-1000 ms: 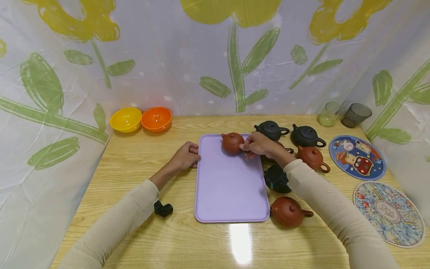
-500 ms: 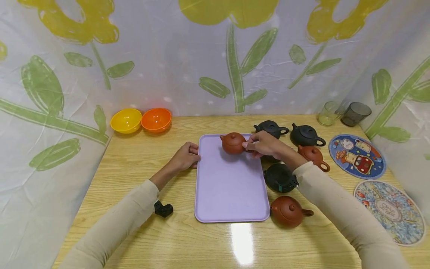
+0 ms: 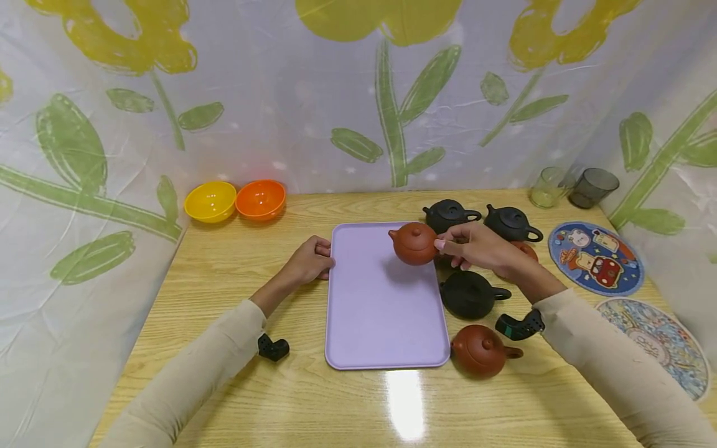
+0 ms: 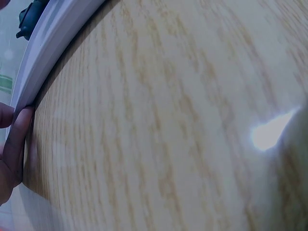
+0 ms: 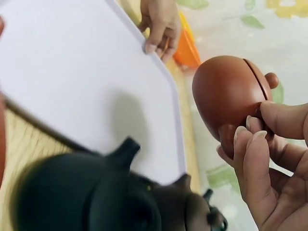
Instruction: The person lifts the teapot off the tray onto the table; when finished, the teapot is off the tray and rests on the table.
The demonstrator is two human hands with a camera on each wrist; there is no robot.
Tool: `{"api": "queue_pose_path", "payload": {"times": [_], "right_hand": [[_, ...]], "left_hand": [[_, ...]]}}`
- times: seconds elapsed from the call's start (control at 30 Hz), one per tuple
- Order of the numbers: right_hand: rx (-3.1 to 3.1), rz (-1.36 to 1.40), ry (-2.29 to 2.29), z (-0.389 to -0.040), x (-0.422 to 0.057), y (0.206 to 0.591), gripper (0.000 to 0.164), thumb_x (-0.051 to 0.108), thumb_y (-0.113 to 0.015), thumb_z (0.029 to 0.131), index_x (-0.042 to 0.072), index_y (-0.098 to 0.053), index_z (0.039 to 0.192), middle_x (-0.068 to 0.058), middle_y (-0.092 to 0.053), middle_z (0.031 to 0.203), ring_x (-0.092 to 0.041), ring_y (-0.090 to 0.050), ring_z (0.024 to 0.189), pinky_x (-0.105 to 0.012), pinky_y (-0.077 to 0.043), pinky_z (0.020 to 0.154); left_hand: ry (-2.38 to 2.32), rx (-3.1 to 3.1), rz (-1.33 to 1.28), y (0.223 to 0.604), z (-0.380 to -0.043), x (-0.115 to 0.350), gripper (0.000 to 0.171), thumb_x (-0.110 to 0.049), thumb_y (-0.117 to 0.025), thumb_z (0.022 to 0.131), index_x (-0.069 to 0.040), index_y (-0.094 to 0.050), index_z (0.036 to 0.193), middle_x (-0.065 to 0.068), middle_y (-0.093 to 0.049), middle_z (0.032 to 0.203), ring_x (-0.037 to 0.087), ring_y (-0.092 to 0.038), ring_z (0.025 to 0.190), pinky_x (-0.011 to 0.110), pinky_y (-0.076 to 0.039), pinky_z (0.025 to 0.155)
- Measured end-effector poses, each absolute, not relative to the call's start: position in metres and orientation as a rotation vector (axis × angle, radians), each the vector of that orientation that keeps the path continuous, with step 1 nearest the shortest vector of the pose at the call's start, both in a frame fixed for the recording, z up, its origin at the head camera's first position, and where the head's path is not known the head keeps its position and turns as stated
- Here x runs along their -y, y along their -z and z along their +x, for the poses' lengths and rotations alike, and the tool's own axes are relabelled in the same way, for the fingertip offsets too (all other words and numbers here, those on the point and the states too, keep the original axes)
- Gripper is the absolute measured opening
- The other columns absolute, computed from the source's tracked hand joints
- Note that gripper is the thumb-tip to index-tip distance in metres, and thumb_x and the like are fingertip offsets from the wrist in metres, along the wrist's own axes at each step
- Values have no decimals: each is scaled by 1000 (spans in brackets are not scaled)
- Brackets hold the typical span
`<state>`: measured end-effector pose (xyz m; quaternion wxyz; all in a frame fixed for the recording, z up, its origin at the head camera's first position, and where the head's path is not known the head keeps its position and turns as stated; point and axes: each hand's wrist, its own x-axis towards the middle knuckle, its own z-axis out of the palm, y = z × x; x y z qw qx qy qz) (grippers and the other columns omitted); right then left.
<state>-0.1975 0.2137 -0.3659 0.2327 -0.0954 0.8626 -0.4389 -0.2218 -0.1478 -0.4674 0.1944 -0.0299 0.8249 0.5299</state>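
A reddish-brown teapot (image 3: 413, 244) hangs above the upper right of the lilac tray (image 3: 386, 311), its spout pointing left. My right hand (image 3: 478, 249) grips it by the handle, with thumb and fingers closed round the handle in the right wrist view, where the teapot (image 5: 226, 91) looks smooth with a round lid knob. The teapot's shadow falls on the tray below. At the tray's left edge rests my left hand (image 3: 309, 260), its thumb on the rim. In the left wrist view, a finger (image 4: 21, 126) lies against the outer side of the tray's edge.
Right of the tray stand black teapots (image 3: 450, 214), another black teapot (image 3: 469, 295) and a brown teapot (image 3: 478, 351). Two round mats (image 3: 596, 258) and two glasses (image 3: 594, 188) lie farther right. Yellow (image 3: 210, 202) and orange (image 3: 261, 200) bowls sit at the back left.
My right hand has lifted the brown teapot off the tray and carried it to the right and slightly nearer. The left hand has stayed at the tray's edge.
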Motion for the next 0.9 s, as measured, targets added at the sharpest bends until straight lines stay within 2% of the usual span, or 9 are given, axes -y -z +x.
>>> {"api": "queue_pose_path", "payload": {"times": [0.13,0.27,0.37,0.47,0.57,0.7,0.73,0.83,0.9], "right_hand": [[-2413,-312,1218,-187,-235,361,31,30,-61,101,-1,-67,103,-19,-59,120,-23,-63,80,-32,-58,66],[-2398,-305,1270,-173,-259,357,30,26,-59,102,-3,-66,104,-21,-60,111,-18,-60,72,-27,-52,55],[-2390,-281,1310,-163,-276,357,30,25,-58,103,-4,-65,104,-21,-61,113,-18,-59,71,-27,-51,56],[-2432,-285,1284,-153,-293,357,30,25,-55,104,-3,-65,106,-22,-58,126,-19,-60,76,-30,-55,64],[-2477,-274,1233,-143,-306,357,31,27,-53,105,-3,-65,107,-23,-57,129,-20,-61,77,-31,-57,66],[-2514,-261,1215,-130,-323,362,30,26,-52,106,0,-65,102,-22,-59,119,-20,-61,78,-32,-58,66],[-2515,-260,1222,-127,-328,363,29,26,-52,106,1,-65,100,-23,-56,127,-19,-61,78,-32,-58,66],[-2530,-253,1227,-119,-343,370,27,24,-51,106,1,-65,100,-20,-56,129,-18,-61,78,-32,-57,64],[-2542,-249,1224,-114,-354,375,26,22,-51,106,1,-65,100,-8,-56,134,-18,-61,78,-32,-57,64]], "left_hand": [[-1470,-2317,-93,467,-222,148,48,-3,-63,93,-1,-43,137,16,-51,124,21,-60,89,25,-61,68],[-1471,-2314,-84,466,-222,148,48,-4,-63,94,0,-42,138,17,-51,124,21,-60,90,27,-61,69],[-1473,-2315,-76,466,-222,148,48,-4,-63,94,0,-42,138,17,-51,124,21,-60,91,27,-61,69],[-1472,-2317,-75,466,-222,148,48,-4,-62,94,0,-42,137,17,-51,125,21,-60,92,28,-62,70],[-1479,-2320,-74,467,-221,149,48,-4,-62,94,0,-42,138,18,-50,125,21,-60,92,28,-62,70],[-1482,-2323,-67,469,-222,150,49,-4,-62,94,1,-42,139,18,-50,126,21,-60,92,27,-62,70],[-1481,-2324,-61,469,-222,150,49,-4,-61,95,2,-41,139,19,-50,126,21,-60,92,27,-62,70],[-1479,-2322,-57,470,-223,149,48,-3,-61,95,1,-41,139,18,-50,125,22,-60,93,27,-62,70],[-1480,-2318,-54,470,-223,149,48,-3,-61,95,1,-41,138,18,-50,125,22,-60,95,28,-62,70]]}}
